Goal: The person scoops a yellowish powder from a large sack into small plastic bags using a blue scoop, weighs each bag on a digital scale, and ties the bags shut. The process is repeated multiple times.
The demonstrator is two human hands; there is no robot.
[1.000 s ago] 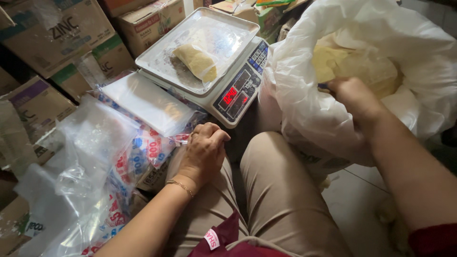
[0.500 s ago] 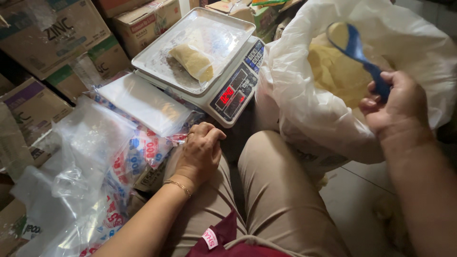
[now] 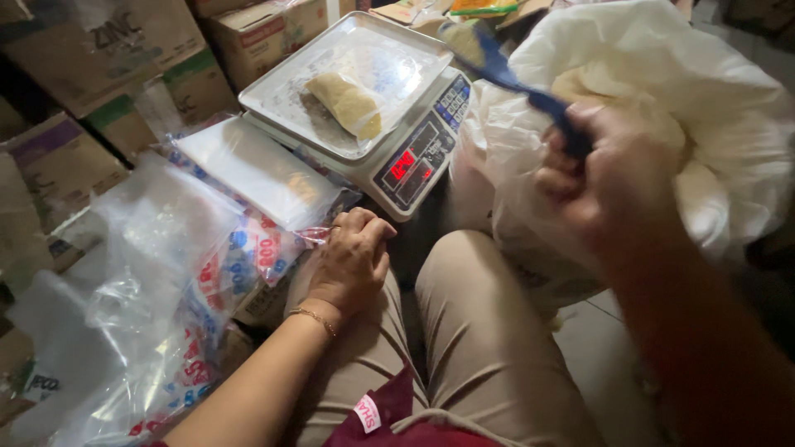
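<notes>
In the head view, the right hand (image 3: 609,186) is seen raised in front of a big white plastic sack (image 3: 704,141), its fingers curled tight around the handle of a blue scoop (image 3: 517,79). The scoop is held slanting up and away from the hand, toward the left, and its bowl, which is blurred, is carried over the near right corner of a digital scale (image 3: 364,108). A little pale yellow powder can be made out in the bowl. More of the same yellow stuff is glimpsed inside the open sack, just behind the hand.

On the steel pan of the scale, well to the left of the right hand, a small clear bag (image 3: 348,103) partly filled with yellow powder is laid on its side. Red digits are lit on the front of the scale.

The left hand (image 3: 352,261) is rested palm down on the person's left thigh, just below the front edge of the scale. Its fingers are loosely bent and nothing is gripped by it; the fingertips are placed at the edge of a stack of clear printed packets (image 3: 248,248). A thin bracelet (image 3: 315,319) is worn on the wrist. Further left of this hand, loose clear bags (image 3: 132,273) are heaped, and cardboard boxes (image 3: 91,50) are stacked beyond them.
</notes>
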